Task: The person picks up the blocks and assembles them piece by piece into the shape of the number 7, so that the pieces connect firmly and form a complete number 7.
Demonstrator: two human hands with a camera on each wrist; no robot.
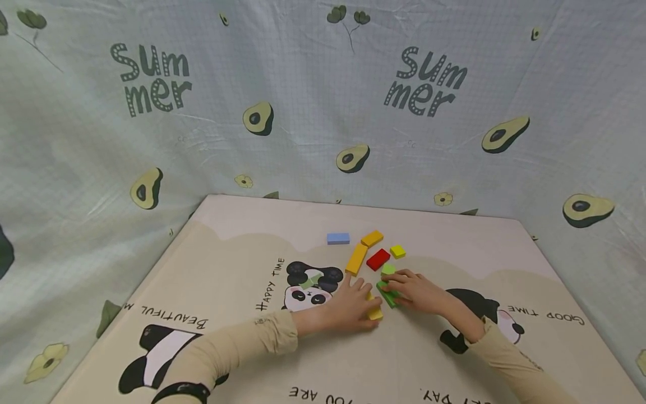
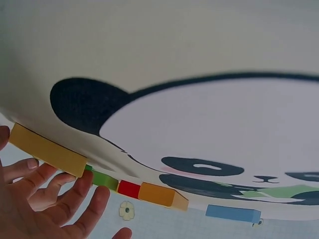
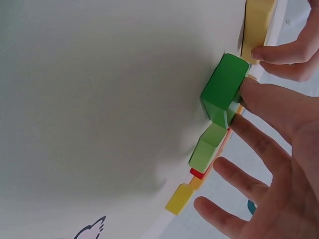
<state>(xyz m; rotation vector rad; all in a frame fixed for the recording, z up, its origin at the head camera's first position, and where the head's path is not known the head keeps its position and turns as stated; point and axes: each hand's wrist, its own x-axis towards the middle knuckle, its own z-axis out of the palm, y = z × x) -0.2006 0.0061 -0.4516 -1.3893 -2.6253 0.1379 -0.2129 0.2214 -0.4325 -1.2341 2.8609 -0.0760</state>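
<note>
We see the left hand (image 1: 353, 306) loosely curled, thumb and forefinger gripping a smooth yellow rectangular block (image 2: 47, 149). The right hand (image 1: 416, 293) pinches a glossy dark-green rectangular block (image 3: 225, 82), other fingers spread. Both blocks sit close together on the panda-printed desk (image 1: 252, 224); fingers partly cover them from our head view.

In the head view, the left hand (image 1: 348, 306) hides part of the pale yellow block (image 1: 374, 313), and the right hand (image 1: 416, 292) partly covers the dark green block (image 1: 387, 297). The black band (image 1: 183, 388) is cut off at 7 o'clock, the right sleeve (image 1: 520, 365) at 5. The mark on the left cuff (image 1: 277, 332) is too small to read. The right wrist view crops the pale yellow block at 1 o'clock; there the light green block (image 3: 205, 152) hides much of the red block (image 3: 197, 174).
</note>
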